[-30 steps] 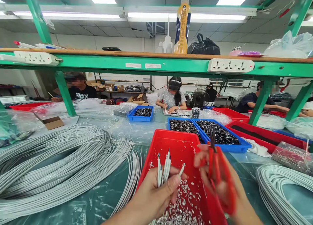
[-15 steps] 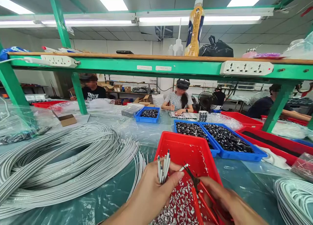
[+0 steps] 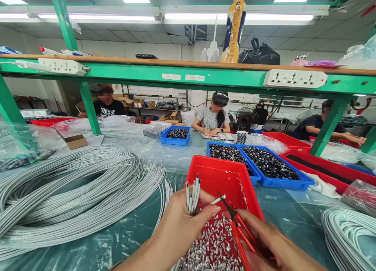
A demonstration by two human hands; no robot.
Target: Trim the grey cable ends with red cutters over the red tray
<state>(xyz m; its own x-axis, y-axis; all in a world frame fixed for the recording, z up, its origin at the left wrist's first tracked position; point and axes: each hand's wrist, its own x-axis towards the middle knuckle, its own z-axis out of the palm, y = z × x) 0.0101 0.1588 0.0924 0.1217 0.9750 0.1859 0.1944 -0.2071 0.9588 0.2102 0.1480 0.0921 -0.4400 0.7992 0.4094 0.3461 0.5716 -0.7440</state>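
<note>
My left hand [image 3: 183, 220] is closed round a small bundle of white cables [image 3: 193, 194], their cut ends pointing up. One cable end [image 3: 217, 200] sticks out to the right past its thumb and fingertips. In my right hand [image 3: 264, 239] is a pair of red-handled cutters [image 3: 241, 239]. The dark blades [image 3: 225, 203] are at that cable end; whether they touch it I cannot tell. Both hands are over a red tray [image 3: 219, 167], whose floor is strewn with small silvery scraps [image 3: 213, 243].
Large coils of grey-white cable [image 3: 88, 184] lie on the left, another coil [image 3: 349, 235] at the right. Blue trays [image 3: 276, 167] of small black parts stand beyond the red tray. A green shelf frame [image 3: 205, 77] crosses above the bench. Several people [image 3: 214, 114] sit behind it.
The camera view has shifted slightly. The cutters' blades have tilted a little against the cable end, and both hands keep their grips.
</note>
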